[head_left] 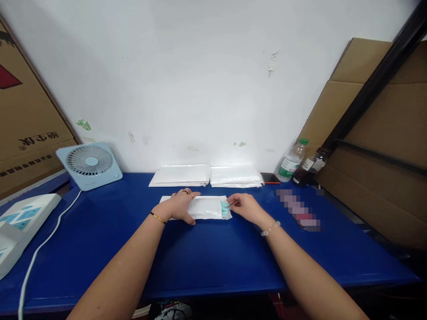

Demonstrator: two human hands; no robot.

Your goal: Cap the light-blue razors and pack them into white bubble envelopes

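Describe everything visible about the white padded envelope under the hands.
The white padded envelope lies flat on the blue table, its long side running left to right. Its surface looks like soft, glossy plastic. The left hand presses down on its left half. At its right end a strip of teal shows, where the right hand pinches with its fingertips. It lies apart from the two stacks behind it.

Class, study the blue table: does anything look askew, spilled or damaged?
Nothing is spilled or damaged. The two bottles lean against the cardboard rather than standing upright. The left hand lies on a white pouch; the right hand pinches its teal end.
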